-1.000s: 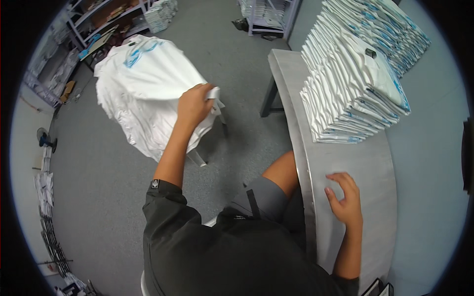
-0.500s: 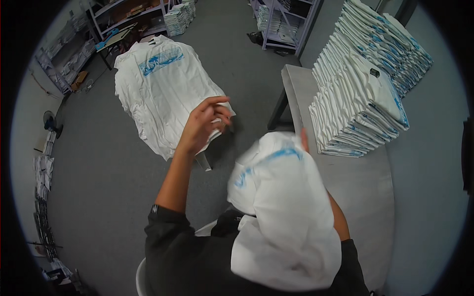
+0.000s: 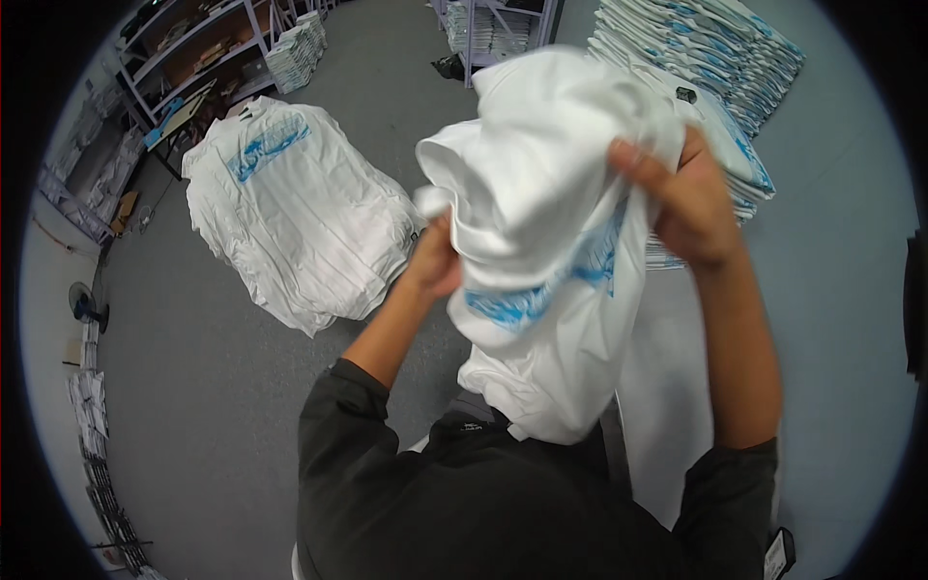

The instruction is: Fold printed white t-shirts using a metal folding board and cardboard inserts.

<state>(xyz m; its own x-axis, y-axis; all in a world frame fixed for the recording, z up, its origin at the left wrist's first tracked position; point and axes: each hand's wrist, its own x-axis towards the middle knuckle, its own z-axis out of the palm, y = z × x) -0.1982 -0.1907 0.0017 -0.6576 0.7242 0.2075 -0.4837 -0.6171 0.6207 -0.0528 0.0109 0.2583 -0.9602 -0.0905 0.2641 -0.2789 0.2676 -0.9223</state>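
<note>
A white T-shirt (image 3: 541,203) with a blue print hangs bunched in front of me, raised off any surface and partly blurred. My right hand (image 3: 691,198) grips its upper right part, thumb on top of the cloth. At the shirt's left edge, my left hand (image 3: 440,259) is closed on the fabric, its fingertips partly hidden behind a fold. The shirt's lower end hangs down near my lap. Left of it lies a spread pile of white T-shirts (image 3: 309,217), the top one with a blue print.
Tall stacks of folded white shirts (image 3: 715,53) stand on the grey table (image 3: 667,348) at my right. Shelving (image 3: 203,48) lines the far wall, with another rack (image 3: 503,39) at the back. A small fan (image 3: 85,304) is by the left wall.
The T-shirt has risen from my lap and been lifted up and away. My left hand has come from over the pile to take hold of its left edge. The view has shifted.
</note>
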